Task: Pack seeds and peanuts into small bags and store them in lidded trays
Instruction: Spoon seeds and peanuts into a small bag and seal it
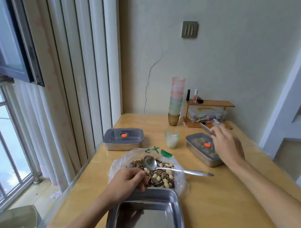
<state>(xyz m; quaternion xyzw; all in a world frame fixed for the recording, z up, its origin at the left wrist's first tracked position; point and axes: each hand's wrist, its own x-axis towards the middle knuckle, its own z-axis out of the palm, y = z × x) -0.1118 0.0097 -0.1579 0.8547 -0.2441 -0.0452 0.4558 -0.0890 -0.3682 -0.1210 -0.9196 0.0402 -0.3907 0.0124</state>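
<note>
I sit at a wooden table (226, 198) by a window. An empty tray (144, 218) stands at its near edge. Just behind it, my left hand (126, 181) curls into the bag of seeds and peanuts (162, 176); I can't tell if it holds any. The spoon (150, 162) lies across the bag, handle pointing right. My right hand (225, 143) reaches over a lidded tray (196, 142) farther off; its grip is too blurry to tell.

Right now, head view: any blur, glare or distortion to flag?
Head view: wide-angle lens skews the curtain folds; daylight comes from the window at left; right hand is motion-blurred, its grip unreadable; empty steel tray shows dark reflections; spoon is sharp.
</note>
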